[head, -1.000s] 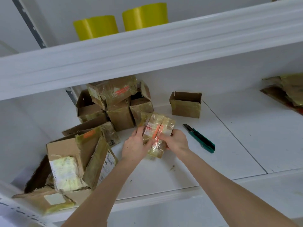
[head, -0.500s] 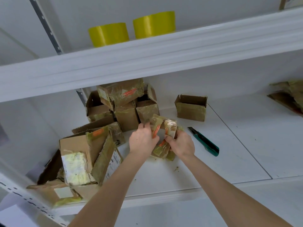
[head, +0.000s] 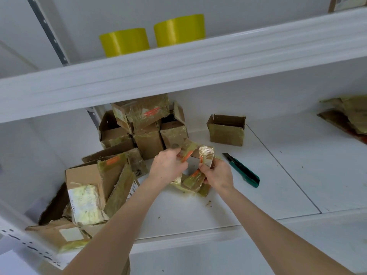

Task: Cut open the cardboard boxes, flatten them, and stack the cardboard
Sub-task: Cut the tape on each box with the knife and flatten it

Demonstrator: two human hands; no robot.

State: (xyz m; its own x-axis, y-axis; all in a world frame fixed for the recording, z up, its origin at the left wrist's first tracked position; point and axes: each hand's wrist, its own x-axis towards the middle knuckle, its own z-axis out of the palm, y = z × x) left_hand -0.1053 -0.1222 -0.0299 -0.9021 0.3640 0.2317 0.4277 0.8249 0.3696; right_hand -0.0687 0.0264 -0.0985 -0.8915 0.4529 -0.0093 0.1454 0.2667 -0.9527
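Gripping a taped cardboard box (head: 195,155) at shelf (head: 297,175) centre, left hand (head: 167,165) closed on its left flap, right hand (head: 217,175) on its right, green utility knife (head: 243,170) at 3 o'clock, box pile (head: 119,155) at 9 o'clock.

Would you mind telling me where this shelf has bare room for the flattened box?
Bare shelf lies right of the green knife, up to the flattened cardboard at far right, and along the front edge below both hands. The left side is crowded with opened boxes, and an open box stands behind the knife.
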